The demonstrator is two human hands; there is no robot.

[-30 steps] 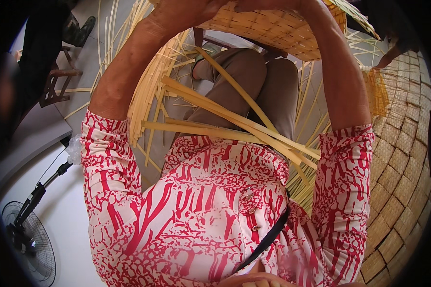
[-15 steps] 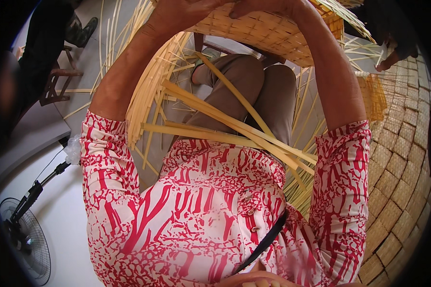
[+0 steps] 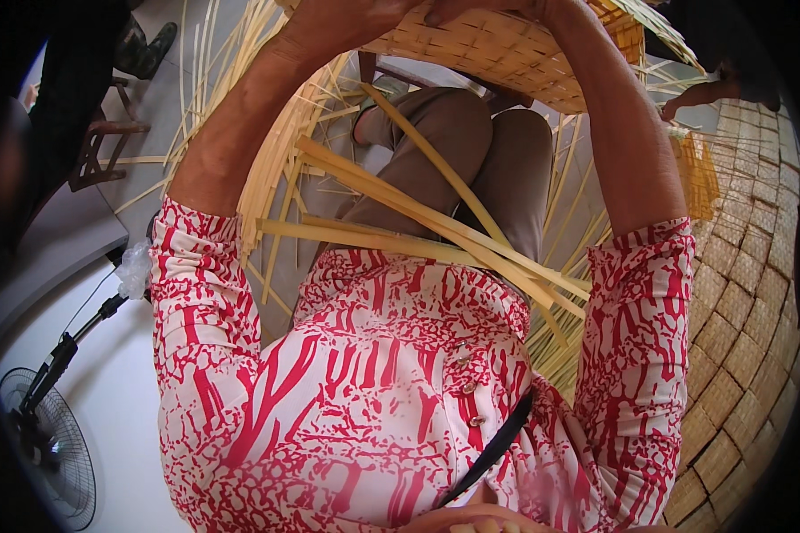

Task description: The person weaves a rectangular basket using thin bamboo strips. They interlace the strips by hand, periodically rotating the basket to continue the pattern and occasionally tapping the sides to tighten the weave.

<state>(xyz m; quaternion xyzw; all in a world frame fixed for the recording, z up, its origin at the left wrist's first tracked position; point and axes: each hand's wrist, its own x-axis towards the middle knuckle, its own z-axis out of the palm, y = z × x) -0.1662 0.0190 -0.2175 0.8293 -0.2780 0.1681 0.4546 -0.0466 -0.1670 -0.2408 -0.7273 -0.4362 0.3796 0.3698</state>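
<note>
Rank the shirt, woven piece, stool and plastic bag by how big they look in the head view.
Largest to smallest:
shirt
woven piece, though cut off at the top edge
stool
plastic bag

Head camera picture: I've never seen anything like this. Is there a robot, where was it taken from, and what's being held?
No robot here, just a person with two bare hands. A wide fisheye camera worn on the head looks down, so edges curve and the forearms rise up the picture. The left hand and right hand are at a curved, pale woven piece; the top edge cuts them off, so the exact grip is hidden. Long flat strips lie across the lap, over brown trousers. A bundle of thinner strips is to the left. At the right is a large checkered woven surface.
</note>
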